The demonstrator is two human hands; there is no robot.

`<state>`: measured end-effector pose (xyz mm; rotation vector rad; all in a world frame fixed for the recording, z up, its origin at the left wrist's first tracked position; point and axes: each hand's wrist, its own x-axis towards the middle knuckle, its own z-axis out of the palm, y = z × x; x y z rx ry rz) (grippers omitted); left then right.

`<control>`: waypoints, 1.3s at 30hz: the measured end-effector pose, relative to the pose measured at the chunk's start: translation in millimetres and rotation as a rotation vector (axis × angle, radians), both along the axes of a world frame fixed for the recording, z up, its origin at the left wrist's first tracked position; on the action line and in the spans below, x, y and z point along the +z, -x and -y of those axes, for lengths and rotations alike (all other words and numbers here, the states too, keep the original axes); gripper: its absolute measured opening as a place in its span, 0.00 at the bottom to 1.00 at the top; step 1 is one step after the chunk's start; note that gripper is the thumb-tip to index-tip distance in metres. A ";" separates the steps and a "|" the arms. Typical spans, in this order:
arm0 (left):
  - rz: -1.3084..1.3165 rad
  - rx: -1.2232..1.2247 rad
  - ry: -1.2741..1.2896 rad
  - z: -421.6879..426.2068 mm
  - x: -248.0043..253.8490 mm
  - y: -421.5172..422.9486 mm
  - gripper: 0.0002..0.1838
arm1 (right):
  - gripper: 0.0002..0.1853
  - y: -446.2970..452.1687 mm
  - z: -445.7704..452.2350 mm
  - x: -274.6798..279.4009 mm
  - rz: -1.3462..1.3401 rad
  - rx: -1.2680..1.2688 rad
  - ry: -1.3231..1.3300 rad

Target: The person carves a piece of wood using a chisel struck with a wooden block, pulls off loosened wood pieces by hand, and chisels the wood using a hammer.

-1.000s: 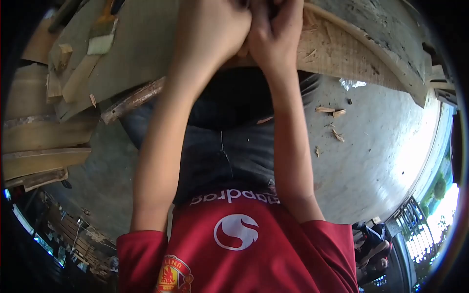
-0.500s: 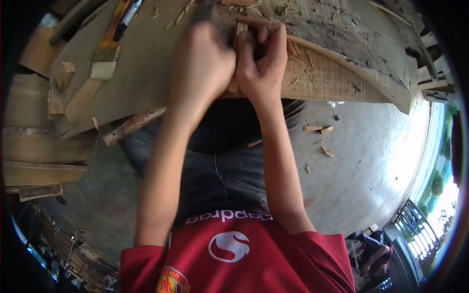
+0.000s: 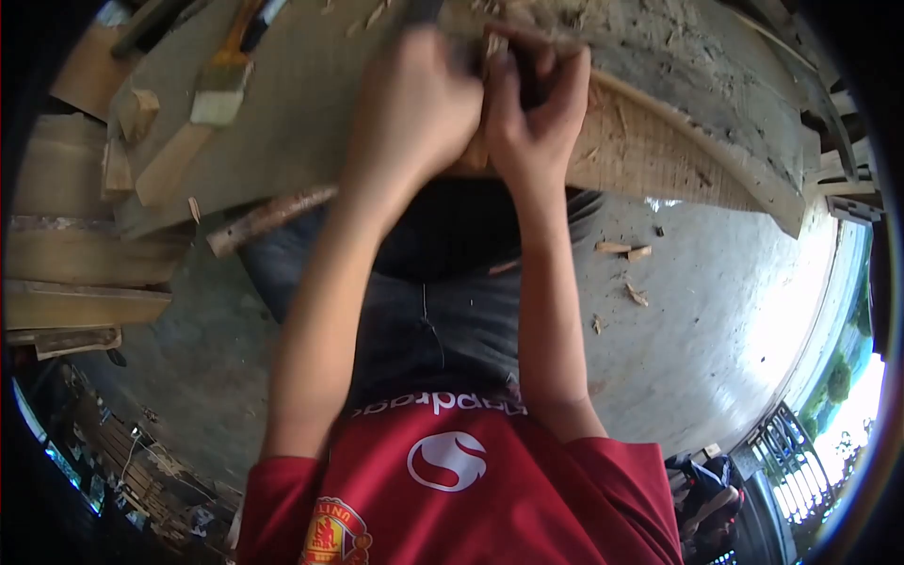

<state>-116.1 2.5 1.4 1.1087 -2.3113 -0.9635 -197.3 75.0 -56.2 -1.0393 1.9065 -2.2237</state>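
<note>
The floor (image 3: pixel 678 339) runs out below the bench (image 3: pixel 301 104) and off to its right, washed out by glare at the far side. The bench itself is cut off at the top, so I can't see its far edge. A rough-edged plank (image 3: pixel 650 151) makes up its right side. Boards (image 3: pixel 71 179) lie to the left of the bench, their ends lost in the dark rim. The worker, in a red shirt (image 3: pixel 527 471), sits at the bench's near edge, legs in dark trousers (image 3: pixel 452 315) and partly hidden beneath it. Well beyond the bench, low on the right, another person (image 3: pixel 711 499) is half swallowed in shadow, close to a metal railing (image 3: pixel 796 461).

Both hands work over the near edge of the bench. The left hand (image 3: pixel 414 104) is blurred and closed into a fist round a dark object (image 3: pixel 424 11); the fingers are turned away, and what the thing is I can't make out. Just beside it, the right hand (image 3: pixel 541 118) has its thumb and bent fingers pinched on a narrow wood piece (image 3: pixel 496 42), mostly covered by the hands, over the bench's near edge.

A barked stick (image 3: pixel 268 218) pokes out at the bench's near edge, left of the arms. On the bench's left part lies a paintbrush (image 3: pixel 219 94), its handle cut off above, beside a small block (image 3: pixel 139 113). Chips (image 3: pixel 612 248) dot the floor right of the bench.
</note>
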 end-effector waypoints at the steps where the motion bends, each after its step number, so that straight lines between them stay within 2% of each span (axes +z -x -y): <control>1: -0.053 -0.034 -0.035 -14.1 -10.1 -20.9 0.08 | 0.08 -1.3 1.1 1.5 0.037 0.009 0.045; 2: 0.036 -0.045 -0.226 -15.1 -6.0 -28.2 0.09 | 0.08 -2.6 3.8 1.7 0.076 0.016 0.085; 3: 0.040 -0.006 -0.119 -7.7 -3.3 -11.8 0.09 | 0.08 0.2 -0.2 2.2 -0.003 -0.013 -0.068; 4: 0.055 0.038 -0.021 4.5 0.3 9.1 0.09 | 0.10 -1.0 5.1 -0.7 0.015 0.011 0.066; 5: 0.010 -0.047 0.051 20.7 1.0 23.7 0.09 | 0.10 -4.4 0.9 -0.6 0.016 -0.006 0.000; 6: 0.011 -0.099 -0.016 25.4 6.5 27.5 0.08 | 0.11 -2.4 -1.8 2.9 0.005 -0.026 -0.056; 7: -0.058 -0.016 -0.007 14.5 -3.3 19.2 0.07 | 0.11 -3.0 2.4 -0.4 0.056 -0.013 0.040; 8: 0.000 0.052 -0.063 -8.0 4.4 4.8 0.04 | 0.11 -5.6 0.0 6.1 0.097 -0.018 -0.011; 9: -0.111 -0.057 -0.091 -12.1 11.3 -9.7 0.04 | 0.08 -5.4 -2.6 9.8 0.089 -0.016 -0.062; 10: -0.041 -0.037 -0.291 -12.1 11.7 -14.3 0.04 | 0.08 -1.6 1.0 9.2 0.070 -0.005 -0.025; 11: -0.051 0.004 -0.142 -5.0 0.5 -0.7 0.04 | 0.09 -3.2 0.3 7.8 0.061 0.018 -0.002; 12: -0.076 0.005 -0.102 8.3 7.5 18.2 0.04 | 0.15 -2.3 -2.6 17.2 -0.015 0.003 -0.126; 13: -0.050 -0.002 -0.128 23.0 5.8 30.3 0.05 | 0.15 -2.5 -0.6 13.4 0.061 0.024 -0.063; 15: -0.074 0.029 -0.143 9.7 9.4 16.9 0.05 | 0.15 -3.1 -4.2 21.0 -0.039 -0.010 -0.177; 16: 0.008 0.036 -0.147 -10.9 16.1 -0.3 0.05 | 0.16 -4.1 -1.2 15.8 0.039 0.012 -0.080; 17: -0.145 -0.050 -0.166 -20.4 0.2 -21.2 0.05 | 0.16 -5.4 -3.4 16.0 0.124 0.022 -0.118; 19: 0.011 0.063 -0.213 -7.2 10.3 1.9 0.05 | 0.16 -3.3 -3.2 15.8 0.041 0.031 -0.136; 20: 0.024 0.084 -0.138 6.7 11.1 21.1 0.05 | 0.16 -5.7 -4.4 23.0 0.079 0.023 -0.153; 21: -0.091 0.023 0.018 23.0 7.3 34.1 0.05 | 0.16 -4.2 -2.9 16.8 0.064 0.039 -0.094; 22: -0.040 -0.014 -0.040 25.0 7.9 30.5 0.05 | 0.15 -3.4 -3.1 17.8 -0.017 0.002 -0.120; 24: 0.057 0.008 -0.183 -9.0 19.0 -0.9 0.05 | 0.15 -7.7 -2.6 12.9 0.185 0.037 -0.088; 26: 0.015 0.008 -0.195 -9.3 11.9 -4.8 0.03 | 0.15 -4.1 -1.1 9.2 0.099 0.036 -0.076; 27: 0.123 0.070 -0.167 1.7 18.4 12.8 0.04 | 0.15 -3.5 -0.1 6.3 0.087 0.053 -0.060; 28: -0.011 0.009 -0.055 18.2 6.0 23.6 0.04 | 0.15 -4.4 -1.1 9.9 0.062 0.045 -0.070; 29: -0.016 -0.012 -0.057 26.8 2.6 28.9 0.05 | 0.15 -5.5 -2.7 11.9 0.053 0.031 -0.095; 31: 0.052 0.047 -0.147 -7.2 18.4 6.0 0.05 | 0.15 -5.7 -3.2 13.7 0.025 0.011 -0.103; 32: -0.049 -0.028 -0.113 -13.2 -0.2 -11.5 0.04 | 0.15 -2.8 -3.0 16.6 0.034 0.023 -0.120; 33: 0.010 -0.025 -0.155 -8.3 1.7 -10.1 0.04 | 0.14 -5.3 -4.7 15.5 0.057 0.026 -0.145; 34: -0.021 0.022 -0.114 3.1 2.8 4.3 0.04 | 0.15 -2.9 0.4 5.7 0.058 0.047 -0.041; 35: -0.058 0.001 -0.032 24.6 -4.0 19.0 0.05 | 0.15 -2.6 -6.9 19.1 -0.009 0.063 -0.197; 36: 0.045 -0.010 -0.091 35.2 2.8 30.9 0.05 | 0.15 -2.4 -4.0 16.3 0.003 0.051 -0.167; 39: 0.043 -0.032 -0.169 -4.5 20.0 -1.6 0.06 | 0.14 -3.9 -1.6 10.3 0.013 0.018 -0.069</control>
